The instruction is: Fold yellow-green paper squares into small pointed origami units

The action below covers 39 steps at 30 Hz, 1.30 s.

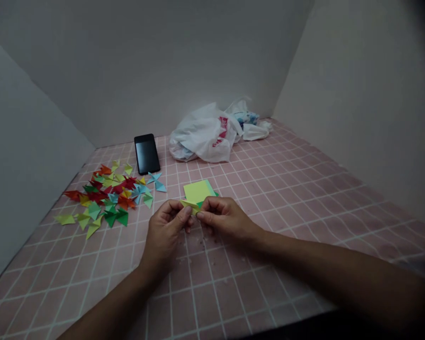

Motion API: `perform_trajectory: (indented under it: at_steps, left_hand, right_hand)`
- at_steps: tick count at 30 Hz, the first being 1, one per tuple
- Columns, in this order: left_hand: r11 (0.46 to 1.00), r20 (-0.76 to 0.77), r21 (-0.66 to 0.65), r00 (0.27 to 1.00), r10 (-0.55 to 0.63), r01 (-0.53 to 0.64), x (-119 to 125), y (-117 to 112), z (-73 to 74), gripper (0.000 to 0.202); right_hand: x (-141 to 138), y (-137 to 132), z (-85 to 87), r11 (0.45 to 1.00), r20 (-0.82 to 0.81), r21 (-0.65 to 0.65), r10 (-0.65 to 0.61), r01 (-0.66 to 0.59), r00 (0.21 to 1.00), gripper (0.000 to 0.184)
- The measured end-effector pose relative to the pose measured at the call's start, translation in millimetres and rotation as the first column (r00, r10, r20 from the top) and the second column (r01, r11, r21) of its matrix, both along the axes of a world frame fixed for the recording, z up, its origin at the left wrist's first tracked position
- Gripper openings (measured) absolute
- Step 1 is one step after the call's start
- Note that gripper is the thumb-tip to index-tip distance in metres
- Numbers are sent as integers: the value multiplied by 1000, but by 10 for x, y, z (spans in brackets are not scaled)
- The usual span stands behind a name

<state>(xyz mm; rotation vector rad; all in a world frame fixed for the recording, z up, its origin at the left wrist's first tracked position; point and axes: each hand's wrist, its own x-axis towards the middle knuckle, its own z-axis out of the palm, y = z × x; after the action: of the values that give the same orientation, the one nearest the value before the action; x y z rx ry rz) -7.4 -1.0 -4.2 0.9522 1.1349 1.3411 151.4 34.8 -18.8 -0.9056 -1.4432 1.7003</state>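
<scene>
My left hand and my right hand meet over the pink checked surface, both pinching a small folded yellow-green paper piece between thumbs and fingertips. Just behind the hands lies a small stack of square paper sheets, yellow-green on top with green and blue edges showing. To the left lies a pile of folded paper triangles in red, orange, green, yellow and light blue.
A black phone lies face up behind the triangle pile. Crumpled white plastic bags sit at the back by the wall corner. Grey walls close in on the left, back and right.
</scene>
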Motion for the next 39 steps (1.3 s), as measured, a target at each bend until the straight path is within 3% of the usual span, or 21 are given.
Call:
perform_trajectory:
  at_steps: [4,8,10,13,17,22,28,32,39]
  left_hand:
    - [994,-58,89,996,68,-63,-7,-3,21,12]
    - [977,-128,190,984,122,-97,10,-13,43,12]
    - [963,-173,257,977,122,-75,16,-18,34,10]
    - [932,-234,359,963,131,-40,6,-22,2,8]
    - [908,-297,419,942,155,-17,-17,-19,-27,8]
    - [934,-220,353,965,145,-60,-4,-23,-6,9]
    - [948,-173,315,980,98,-39,-5,-19,-11,10]
    - [940,-204,340,974,100,-25,-26,-14,-43,8]
    - [920,-281,391,951,127,-7,-17,-20,-7,8]
  right_hand:
    - [21,19,26,965,8,252,-78,74,997,14]
    - [65,35,111,813,-98,536,-206,226,974,4]
    - [81,35,141,731,-77,648,-217,214,973,8]
    - [86,30,147,648,-44,744,-199,165,979,10]
    - [76,33,120,589,-36,793,-207,154,978,8]
    - [78,45,108,560,-72,807,-221,187,973,11]
    - [81,45,85,568,-74,802,-213,185,974,21]
    - [83,41,100,592,-61,788,-201,171,978,14]
    - [74,28,144,573,-20,808,-203,135,979,9]
